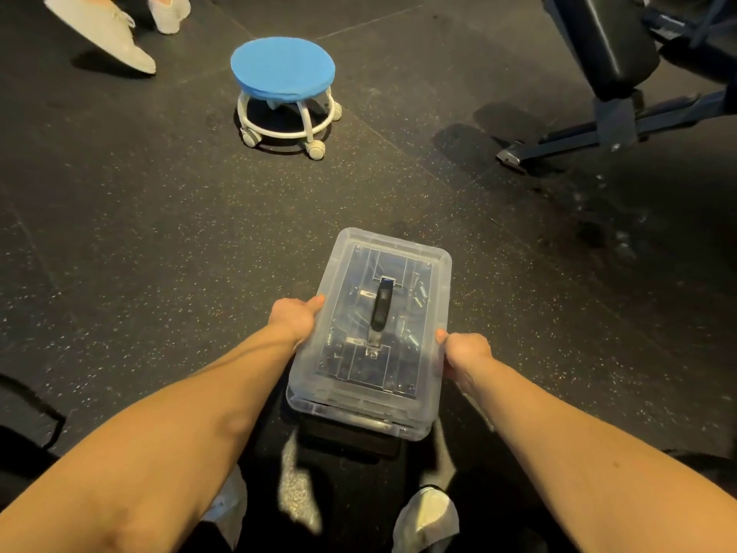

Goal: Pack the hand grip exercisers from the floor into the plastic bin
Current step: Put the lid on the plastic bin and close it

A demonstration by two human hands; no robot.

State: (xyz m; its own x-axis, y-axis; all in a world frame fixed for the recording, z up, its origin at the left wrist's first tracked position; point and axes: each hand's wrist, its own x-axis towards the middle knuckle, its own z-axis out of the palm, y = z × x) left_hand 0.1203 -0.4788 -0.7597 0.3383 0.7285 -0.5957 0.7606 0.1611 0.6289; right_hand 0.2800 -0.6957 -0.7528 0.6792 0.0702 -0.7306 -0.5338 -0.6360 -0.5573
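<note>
Upper ctr: low round stool (283, 67) w/ blue seat, white frame & casters, standing on dark speckled rubber floor (119, 217). Upper left corner: pair of pale shoes (99, 29), cut off by frame edge. Upper right: blk padded bench (602, 45) on dark metal frame, well apart from stool.
</note>
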